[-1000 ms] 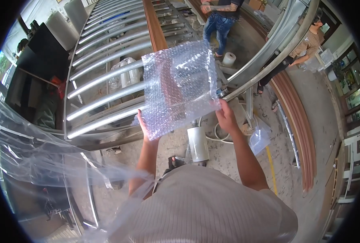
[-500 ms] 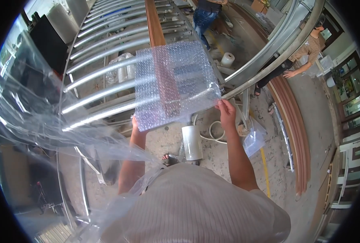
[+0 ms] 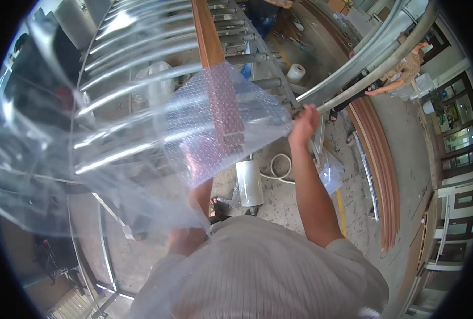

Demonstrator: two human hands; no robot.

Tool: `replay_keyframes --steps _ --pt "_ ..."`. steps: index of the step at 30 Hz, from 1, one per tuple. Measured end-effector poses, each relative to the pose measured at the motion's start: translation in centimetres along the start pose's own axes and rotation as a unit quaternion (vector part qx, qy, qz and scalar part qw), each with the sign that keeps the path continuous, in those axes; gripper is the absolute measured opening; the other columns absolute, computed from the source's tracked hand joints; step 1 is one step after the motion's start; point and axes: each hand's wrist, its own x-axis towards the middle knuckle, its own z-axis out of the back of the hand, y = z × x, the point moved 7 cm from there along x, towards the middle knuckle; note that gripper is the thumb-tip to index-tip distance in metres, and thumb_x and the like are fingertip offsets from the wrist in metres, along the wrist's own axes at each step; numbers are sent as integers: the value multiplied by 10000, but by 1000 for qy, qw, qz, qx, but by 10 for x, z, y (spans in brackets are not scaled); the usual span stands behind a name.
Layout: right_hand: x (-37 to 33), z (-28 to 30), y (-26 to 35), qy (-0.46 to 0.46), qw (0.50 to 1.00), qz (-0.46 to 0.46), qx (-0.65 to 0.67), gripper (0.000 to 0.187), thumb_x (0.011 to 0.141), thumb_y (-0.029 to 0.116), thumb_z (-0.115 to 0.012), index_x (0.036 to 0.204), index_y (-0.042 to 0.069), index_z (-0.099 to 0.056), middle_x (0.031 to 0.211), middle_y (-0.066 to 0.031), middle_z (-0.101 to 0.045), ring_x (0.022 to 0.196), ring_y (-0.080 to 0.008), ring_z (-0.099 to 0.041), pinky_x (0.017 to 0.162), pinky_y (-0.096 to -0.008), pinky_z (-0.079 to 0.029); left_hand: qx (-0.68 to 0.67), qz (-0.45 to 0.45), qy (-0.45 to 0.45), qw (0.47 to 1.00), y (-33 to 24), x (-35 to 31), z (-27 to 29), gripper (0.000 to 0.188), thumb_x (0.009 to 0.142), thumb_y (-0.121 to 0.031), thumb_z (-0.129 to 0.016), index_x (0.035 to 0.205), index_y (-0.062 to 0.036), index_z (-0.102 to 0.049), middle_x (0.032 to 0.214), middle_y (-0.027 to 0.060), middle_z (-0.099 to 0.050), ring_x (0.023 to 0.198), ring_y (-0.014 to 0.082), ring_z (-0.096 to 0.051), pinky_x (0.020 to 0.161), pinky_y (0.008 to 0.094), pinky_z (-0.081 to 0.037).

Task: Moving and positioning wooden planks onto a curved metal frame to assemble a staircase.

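A sheet of bubble wrap (image 3: 257, 109) drapes over the near end of a brown wooden board (image 3: 207, 40), which lies lengthwise on a metal roller conveyor (image 3: 101, 130). My right hand (image 3: 304, 126) is closed at the wrap's right corner, fingers pinched together. Beneath the wrap's lower left part is my left hand (image 3: 195, 162), seen only as a blurred shape through the bubbles, its fingers hidden. Clear plastic film (image 3: 29, 181) hangs across the left side and over my left forearm.
Below the conveyor's near end stands a white cylinder (image 3: 249, 183) beside a coiled hose (image 3: 282, 169). A white roll (image 3: 296, 73) and long brown boards (image 3: 380, 175) lie to the right. Curved metal rails (image 3: 353, 80) cross there, with a person (image 3: 404, 69) behind; another person (image 3: 263, 16) stands farther back.
My left hand has gone under the bubble wrap, moving right. My right hand has risen slightly with its corner. The wrap, flat before, now folds over the board; the plastic film has swung.
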Motion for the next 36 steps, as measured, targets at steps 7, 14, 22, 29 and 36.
replay_keyframes --steps 7,14,22,29,36 --pt "-167 -75 212 393 836 347 -160 578 878 296 -893 1331 6 -683 1297 -187 -669 1165 -341 -653 1004 -453 -523 -668 21 17 744 5 -14 19 613 1092 -537 -530 1486 -72 -591 1425 139 -667 1285 334 -650 1105 515 -530" --pt "-164 -156 126 502 814 189 -224 922 927 525 -807 1579 -33 -470 1591 -291 -504 1470 -458 -499 1194 -511 -439 -955 -20 55 291 -3 -13 18 624 1116 -508 -522 1545 -56 -539 1487 130 -621 1325 323 -622 1135 493 -513" --pt "-156 -188 95 498 842 83 -189 927 1008 453 -735 1654 -61 -314 1612 -333 -456 1500 -461 -465 1229 -471 -414 -929 48 53 362 -29 0 54 527 1142 -458 -533 1510 -82 -564 1348 94 -672 1179 226 -685 956 361 -604" --pt "-169 -165 106 500 845 82 -171 916 1019 398 -725 1665 -62 -266 1611 -363 -424 1494 -490 -452 1231 -478 -407 -914 93 113 378 -35 -27 24 536 1159 -490 -466 1490 -85 -582 1350 93 -680 1183 237 -693 943 404 -619" --pt "-178 -114 118 521 836 59 -161 898 1042 366 -714 1689 -36 -237 1664 -345 -377 1556 -470 -390 1256 -459 -367 -915 127 106 367 -42 -86 -6 524 1161 -475 -471 1509 -95 -565 1363 93 -669 1183 249 -688 983 422 -604"
